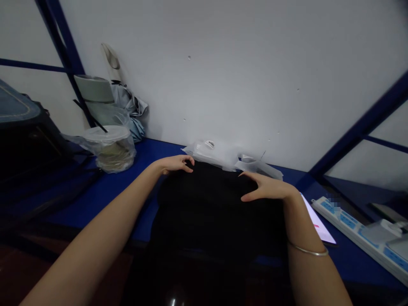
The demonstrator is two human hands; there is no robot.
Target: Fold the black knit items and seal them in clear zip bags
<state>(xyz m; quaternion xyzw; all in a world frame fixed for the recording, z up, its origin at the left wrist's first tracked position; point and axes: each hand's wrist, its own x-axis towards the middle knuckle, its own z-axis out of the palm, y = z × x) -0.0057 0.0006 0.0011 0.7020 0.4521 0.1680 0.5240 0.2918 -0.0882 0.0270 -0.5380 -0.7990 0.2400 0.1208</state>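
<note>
Head view: poised with right hand point(269, 187) spread open over black cloth point(216, 216) on the blue table point(156, 149), left hand point(174, 164) half curled at the far corner, cannot tell if pinching; can't make out folds, lost in the dark.

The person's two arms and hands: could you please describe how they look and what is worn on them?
The left hand and right hand are bare, without gloves. Both forearms show no sleeves. A thin, smooth, silver-coloured bangle circles the right forearm; the left forearm has no bangle in view.
</note>
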